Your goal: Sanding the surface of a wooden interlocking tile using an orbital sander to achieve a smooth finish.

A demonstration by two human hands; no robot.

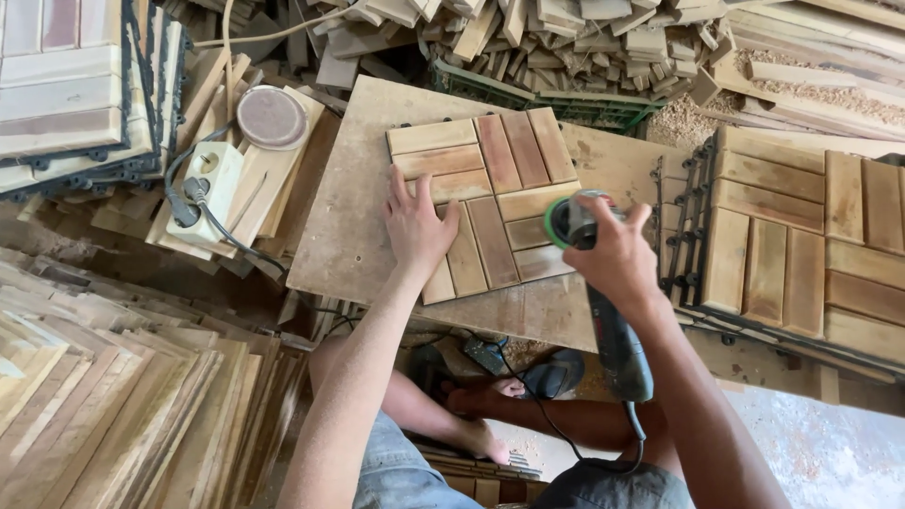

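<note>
wooden slatted tile lies on the work board, pinned flat by the left hand spread open on it, while the right hand grips the sander at its right edge, mid-sanding; moving on seems to need steady, even pressure.

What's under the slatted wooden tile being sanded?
The wooden tile lies on a flat board. The left hand presses it down; the board beneath it is covered.
</note>
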